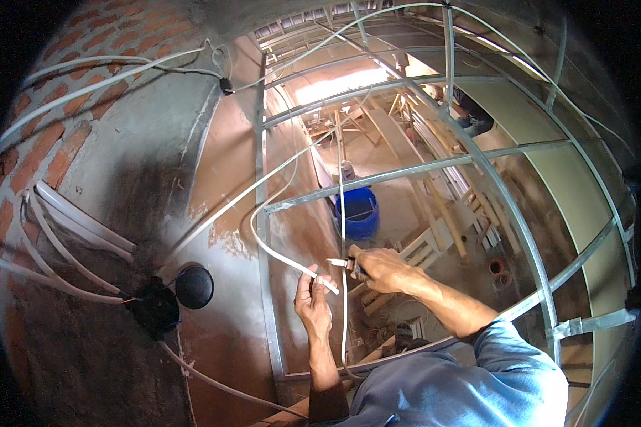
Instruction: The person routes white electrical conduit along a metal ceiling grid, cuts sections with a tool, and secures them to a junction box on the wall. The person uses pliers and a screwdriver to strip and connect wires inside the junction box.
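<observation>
Far left, you've got a bunch of pale tubes (89, 224) running into a black box (162, 313), and its inside is too dark to make out. Just beside it is a round black disc (194, 287). Moving right, your left hand (313, 302) has its grip pinched on the white cable (285, 257) near its free end, and your fingers cover a bit of it. A hanging cable (344, 320) runs down just right of that end; can't tell if you're touching it. The blue barrel (356, 217) sits farther down. Your right hand (377, 269) has its grip wrapped around a tool with a pale tip (337, 262), handle mostly hidden. Farther right, the metal frame (502, 188) runs off into the dark lens edge.
</observation>
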`<state>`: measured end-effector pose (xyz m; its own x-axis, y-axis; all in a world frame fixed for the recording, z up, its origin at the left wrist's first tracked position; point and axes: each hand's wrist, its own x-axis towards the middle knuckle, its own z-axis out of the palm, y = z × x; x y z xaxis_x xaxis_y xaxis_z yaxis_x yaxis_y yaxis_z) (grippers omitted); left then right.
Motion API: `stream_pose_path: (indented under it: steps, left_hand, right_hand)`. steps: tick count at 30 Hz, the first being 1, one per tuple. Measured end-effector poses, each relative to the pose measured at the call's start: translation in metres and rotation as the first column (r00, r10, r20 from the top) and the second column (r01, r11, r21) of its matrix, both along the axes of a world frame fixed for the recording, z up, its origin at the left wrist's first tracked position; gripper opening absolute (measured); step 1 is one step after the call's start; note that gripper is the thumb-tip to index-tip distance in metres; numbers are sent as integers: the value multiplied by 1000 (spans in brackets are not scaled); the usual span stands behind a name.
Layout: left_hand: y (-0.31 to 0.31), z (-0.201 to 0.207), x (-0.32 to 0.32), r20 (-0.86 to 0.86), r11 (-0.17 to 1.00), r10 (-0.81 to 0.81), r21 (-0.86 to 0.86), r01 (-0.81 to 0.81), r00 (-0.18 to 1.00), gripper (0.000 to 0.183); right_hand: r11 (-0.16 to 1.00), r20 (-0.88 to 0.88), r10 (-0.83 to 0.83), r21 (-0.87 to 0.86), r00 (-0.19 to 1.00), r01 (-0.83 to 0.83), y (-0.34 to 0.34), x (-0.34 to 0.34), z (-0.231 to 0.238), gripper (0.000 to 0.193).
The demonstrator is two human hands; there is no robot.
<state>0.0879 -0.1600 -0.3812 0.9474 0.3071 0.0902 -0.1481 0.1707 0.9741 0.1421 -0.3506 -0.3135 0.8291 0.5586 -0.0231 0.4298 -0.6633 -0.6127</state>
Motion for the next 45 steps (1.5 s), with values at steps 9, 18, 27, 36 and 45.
stream_pose_path:
  steps: [9, 18, 27, 36, 45]
  left_hand:
    - [-3, 16, -7, 14, 940, -46, 338, 39, 999, 27]
    - [3, 17, -10, -48, 952, -89, 288, 99, 995, 33]
    - [10, 12, -9, -36, 936, -141, 322, 146, 989, 36]
    - [-9, 5, -8, 74, 902, 270, 331, -278, 960, 18]
    - [4, 9, -13, 273, 703, 274, 597, -386, 922, 15]
  right_hand:
    - [975, 279, 167, -190, 946, -116, 3, 7, -1, 26]
    - [969, 303, 177, -222, 936, -112, 8, 5, -2, 24]
    - [969, 195, 172, -210, 965, -131, 9, 6, -3, 27]
    - [992, 89, 125, -43, 988, -121, 33, 11, -29, 27]
    - [983, 79, 184, -35, 980, -182, 44, 9, -39, 26]
